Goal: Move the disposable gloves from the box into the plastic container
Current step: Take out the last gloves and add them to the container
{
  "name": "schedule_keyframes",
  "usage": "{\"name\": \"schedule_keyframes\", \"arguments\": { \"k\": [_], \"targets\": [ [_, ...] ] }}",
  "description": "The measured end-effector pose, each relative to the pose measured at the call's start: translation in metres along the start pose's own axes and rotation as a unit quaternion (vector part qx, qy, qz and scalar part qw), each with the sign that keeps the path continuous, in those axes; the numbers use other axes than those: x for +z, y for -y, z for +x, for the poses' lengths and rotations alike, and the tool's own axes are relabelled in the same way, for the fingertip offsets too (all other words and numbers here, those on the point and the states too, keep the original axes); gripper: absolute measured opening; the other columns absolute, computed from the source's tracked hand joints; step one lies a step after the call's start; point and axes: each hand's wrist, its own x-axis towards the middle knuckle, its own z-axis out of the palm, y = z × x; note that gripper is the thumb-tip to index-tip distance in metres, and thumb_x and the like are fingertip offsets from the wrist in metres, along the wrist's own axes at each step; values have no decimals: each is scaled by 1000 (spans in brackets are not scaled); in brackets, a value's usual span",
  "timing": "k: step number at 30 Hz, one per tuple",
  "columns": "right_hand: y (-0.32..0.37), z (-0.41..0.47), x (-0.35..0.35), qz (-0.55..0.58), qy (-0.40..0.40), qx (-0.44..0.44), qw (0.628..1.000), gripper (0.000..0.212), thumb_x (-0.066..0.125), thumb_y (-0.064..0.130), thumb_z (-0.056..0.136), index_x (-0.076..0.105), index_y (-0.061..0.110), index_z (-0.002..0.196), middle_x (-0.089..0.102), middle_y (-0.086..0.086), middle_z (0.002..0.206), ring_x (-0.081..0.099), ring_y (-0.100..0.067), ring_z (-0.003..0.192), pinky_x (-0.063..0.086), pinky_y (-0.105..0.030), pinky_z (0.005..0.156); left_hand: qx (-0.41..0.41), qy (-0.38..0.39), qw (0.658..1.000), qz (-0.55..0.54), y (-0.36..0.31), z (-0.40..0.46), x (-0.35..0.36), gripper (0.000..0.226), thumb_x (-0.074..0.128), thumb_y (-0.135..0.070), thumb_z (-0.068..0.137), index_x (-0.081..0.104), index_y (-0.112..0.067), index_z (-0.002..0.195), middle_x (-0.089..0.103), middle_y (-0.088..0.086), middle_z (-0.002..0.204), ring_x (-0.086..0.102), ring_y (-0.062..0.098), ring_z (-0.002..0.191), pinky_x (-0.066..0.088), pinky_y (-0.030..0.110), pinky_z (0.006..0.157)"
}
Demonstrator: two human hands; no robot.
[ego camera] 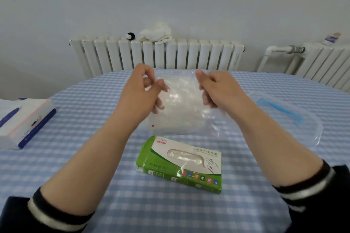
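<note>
On the table (pixel 75 157), the box (pixel 181 164) lies nearest, the gloves (pixel 181 108) behind it, the lid (pixel 287 117) to their right.

At nine o'clock, a white and blue pack (pixel 22 121) is cut off by the left edge. The fingertips of the right hand (pixel 219 89) are veiled behind the clear gloves (pixel 181 108). The print on the green box (pixel 181 164) is too blurred to be read.
</note>
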Motion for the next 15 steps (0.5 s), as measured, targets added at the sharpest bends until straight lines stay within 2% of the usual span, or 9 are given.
{"name": "schedule_keyframes", "arguments": {
  "k": [2,4,7,9,11,13,14,15],
  "targets": [
    [1,26,4,-77,-16,-41,996,43,46,51,97,46,14,76,56,-1,63,49,-12,55,38,-25,53,26,-18,995,91,3,25,3,25,45,-3,98,41,-23,82,66,-5,79,53,5,53,40,20,41],
    [-2,51,10,-142,-35,-59,988,36,51,51,95,45,16,86,51,4,74,47,-12,65,34,-27,56,56,1,972,229,7,50,3,29,38,5,92,45,-23,84,65,-3,84,55,12,66,42,26,48],
    [-15,78,16,-264,-55,-75,960,29,52,45,96,47,17,106,58,3,86,56,-18,77,37,-31,59,61,79,902,420,13,80,4,37,36,11,81,55,-19,90,65,4,103,56,22,85,40,31,66],
    [-20,87,19,-333,-43,-82,938,31,52,39,97,44,17,118,61,-2,100,57,-22,86,40,-33,66,32,160,846,507,15,92,9,38,39,9,86,61,-19,97,61,4,116,57,23,99,40,29,76],
    [-20,89,21,-349,-50,-134,926,38,57,33,95,43,16,125,56,-6,115,53,-25,101,40,-34,78,9,215,799,562,18,95,12,34,40,4,92,63,-17,108,58,3,123,57,24,107,43,30,83],
    [-14,84,22,-307,-73,-229,921,35,59,32,92,47,17,121,53,-3,114,50,-23,105,40,-33,86,7,243,778,580,23,96,12,33,40,-1,95,63,-14,115,59,3,121,58,23,105,47,32,89],
    [-10,81,22,-280,-43,-251,926,32,60,35,91,49,19,117,54,0,110,52,-20,100,41,-32,83,12,250,772,584,25,95,11,32,40,-3,96,64,-13,115,61,3,118,59,22,102,48,33,90],
    [-5,79,22,-259,30,-236,936,34,61,41,90,50,22,115,55,3,108,53,-17,96,42,-30,80,19,254,767,589,26,95,11,29,41,-7,97,64,-13,113,62,4,115,60,22,98,49,34,89]
  ]
}}
